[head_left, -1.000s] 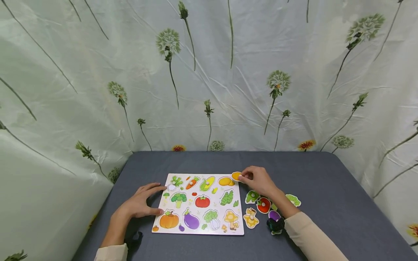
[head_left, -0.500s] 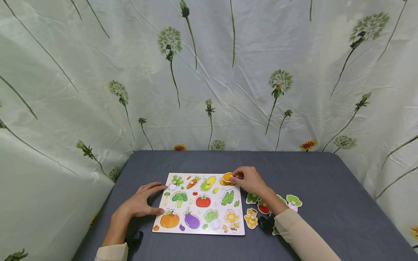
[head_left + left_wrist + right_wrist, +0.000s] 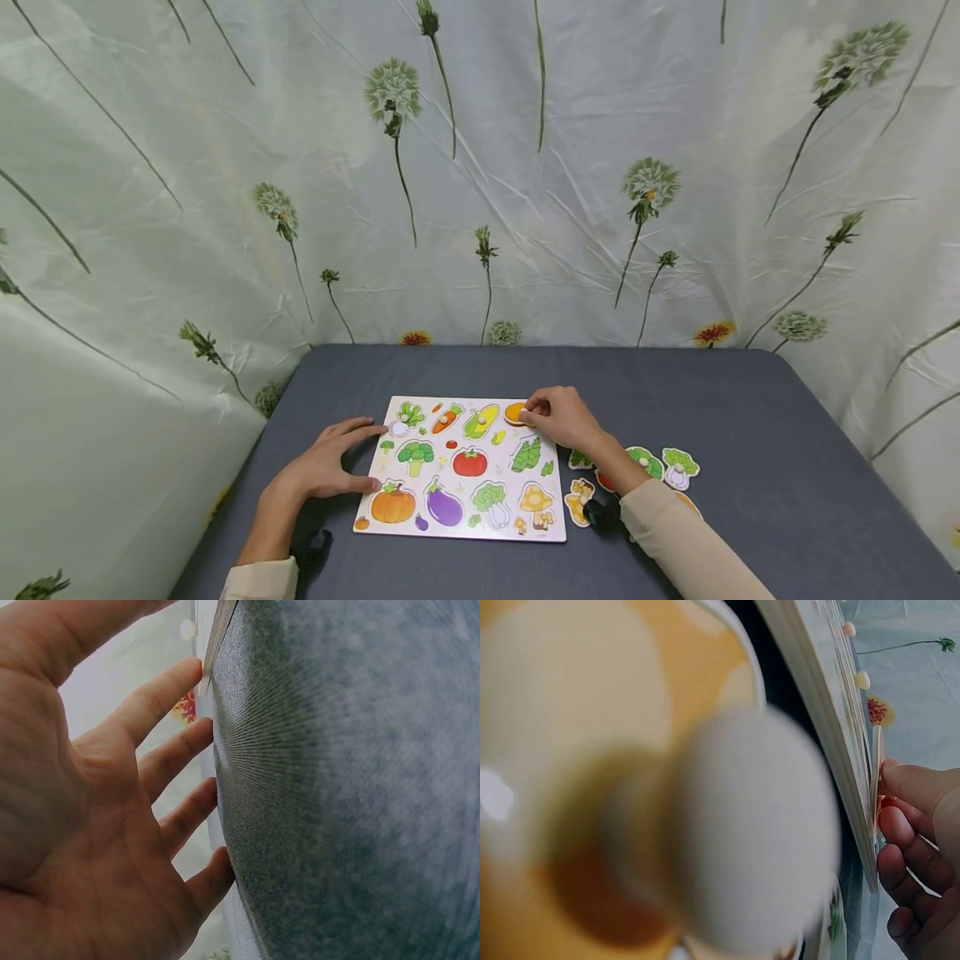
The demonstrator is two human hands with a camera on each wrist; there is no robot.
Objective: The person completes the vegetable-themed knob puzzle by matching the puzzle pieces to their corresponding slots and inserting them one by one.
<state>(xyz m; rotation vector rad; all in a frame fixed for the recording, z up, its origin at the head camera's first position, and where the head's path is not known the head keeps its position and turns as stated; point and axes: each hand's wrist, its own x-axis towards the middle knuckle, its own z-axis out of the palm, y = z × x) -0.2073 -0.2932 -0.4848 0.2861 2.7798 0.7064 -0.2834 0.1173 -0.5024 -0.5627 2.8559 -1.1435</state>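
A white vegetable puzzle board (image 3: 498, 462) lies on the table. My right hand (image 3: 558, 417) pinches a yellow-orange potato puzzle piece (image 3: 513, 414) over the potato picture at its top right corner. In the right wrist view the thumb and fingers hold that piece (image 3: 877, 772) tilted, close above the board's surface (image 3: 817, 697). My left hand (image 3: 333, 462) is spread at the board's left side, thumb and index finger at its edge. The left wrist view shows the fingers extended, with fingertips by the cloth and the board edge (image 3: 220, 634). Knobbed carrot (image 3: 445, 419) and corn (image 3: 480, 422) pieces sit in the top row.
Right of the board lie loose pieces: a mushroom (image 3: 579, 502), a bok choy (image 3: 678, 468) and a broccoli (image 3: 647, 462), with others partly under the right forearm. A grey cloth (image 3: 795, 500) covers the table, and a dandelion-print curtain (image 3: 555, 233) hangs behind.
My right hand has moved left with the potato piece, from beyond the board's top right corner to over the potato picture. The left hand stays at the left edge.
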